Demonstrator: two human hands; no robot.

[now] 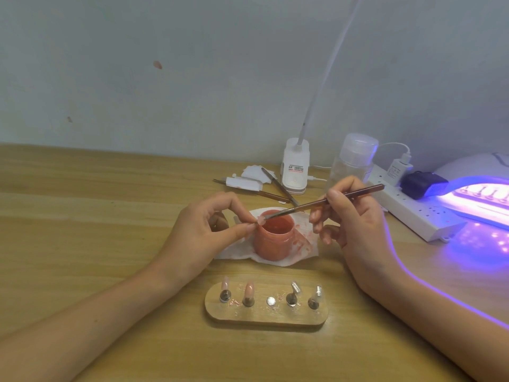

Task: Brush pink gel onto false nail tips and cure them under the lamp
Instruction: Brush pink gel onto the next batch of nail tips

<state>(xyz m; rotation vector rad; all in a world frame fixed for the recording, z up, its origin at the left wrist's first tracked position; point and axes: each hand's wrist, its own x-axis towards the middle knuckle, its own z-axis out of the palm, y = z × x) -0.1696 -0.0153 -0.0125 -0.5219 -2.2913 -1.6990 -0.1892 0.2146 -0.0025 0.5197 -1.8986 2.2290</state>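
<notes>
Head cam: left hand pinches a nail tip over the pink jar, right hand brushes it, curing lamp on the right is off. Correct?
No: the lamp is on, glowing violet in the head view. The rest stands: the left hand pinches the nail tip over the pink jar and the right hand holds the brush to it.
</notes>
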